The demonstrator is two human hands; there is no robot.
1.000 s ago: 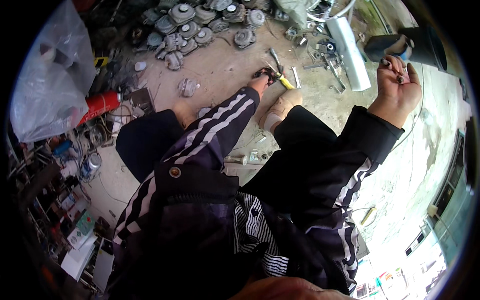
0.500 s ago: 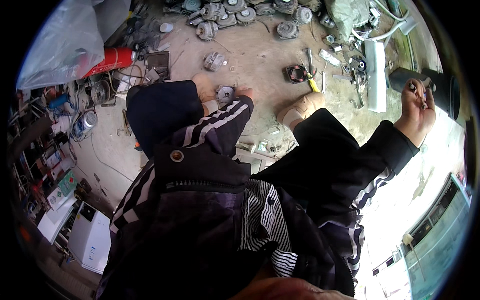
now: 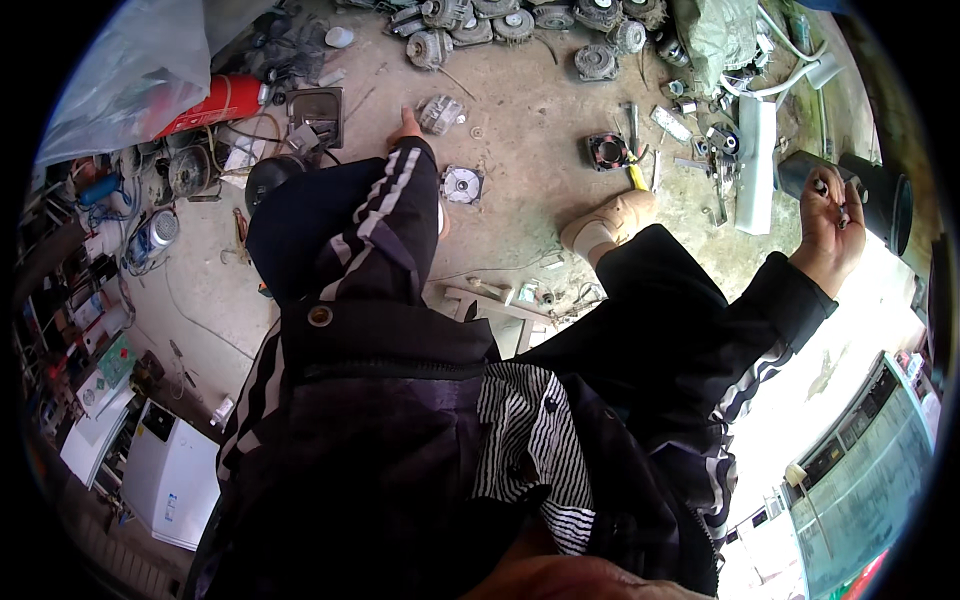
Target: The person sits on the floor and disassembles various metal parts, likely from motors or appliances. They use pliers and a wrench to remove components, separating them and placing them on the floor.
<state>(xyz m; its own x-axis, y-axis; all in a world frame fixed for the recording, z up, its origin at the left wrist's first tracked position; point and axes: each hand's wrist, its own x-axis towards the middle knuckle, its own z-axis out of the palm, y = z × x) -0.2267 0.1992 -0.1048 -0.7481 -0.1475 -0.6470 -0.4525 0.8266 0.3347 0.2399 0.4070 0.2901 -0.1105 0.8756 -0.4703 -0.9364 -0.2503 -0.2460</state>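
Note:
My left hand (image 3: 405, 128) reaches forward over my left leg to a small finned metal motor (image 3: 440, 115) on the floor. Its fingers stretch along the motor's left side; whether they touch it I cannot tell. Just nearer lies a squarish metal motor end cover (image 3: 461, 185) with a round centre, apart from the hand. Far out to the right, my right hand (image 3: 832, 225) is raised with the palm up. Its fingers curl around small dark, slim pieces, too small to name.
Several dirty motors (image 3: 512, 27) are heaped at the far edge. A black square fan (image 3: 607, 151), a hammer (image 3: 634, 130) and a white foam block (image 3: 755, 165) lie ahead right. A red cylinder (image 3: 225, 102) and a metal tray (image 3: 316, 115) sit left. My shoe (image 3: 615, 218) stands between.
My left hand has left the motor end cover, which now lies free on the floor, and has moved forward and left to the finned motor. My right hand stays raised with its small pieces.

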